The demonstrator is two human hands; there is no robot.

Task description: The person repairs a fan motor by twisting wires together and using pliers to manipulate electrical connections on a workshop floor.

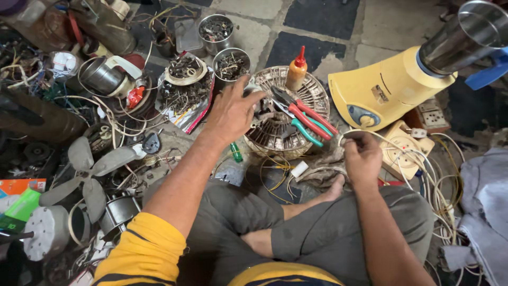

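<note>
Yellow plastic marks the biggest thing here, a mixer-grinder base (383, 90) lying on its side toward the far right of the floor (317, 24), its steel jar (468, 34) still seated and tipped out to the corner, probably laid down that way to get at its underside. Next in size is the round wire fan guard (280, 114) at the middle of the floor, used as a tray: red-handled pliers (312, 114) and green-handled cutters (304, 130) rest across it, and an orange squeeze bottle with a red nozzle (296, 71) stands upright on its far rim, all within easy reach of the seated person. To the left lies a grey three-blade fan rotor (87, 169) among loose motor parts and cable. Behind the guard stand two steel tins (222, 47) of small scrap, seemingly kept as sorting bins. A cream socket board (405, 145) sits near the right edge under a tangle of white wire (423, 159). The left hand (233, 111) reaches forward, fingers spread and curled down over a small metal part (259, 103) at the guard's near-left rim; whether it has actually gripped it I cannot tell. The right hand (362, 156) is closed in a pinch around a loop of the white wire, held just above the knee. A small green tube (236, 152) lies on the floor beside the guard.
</note>
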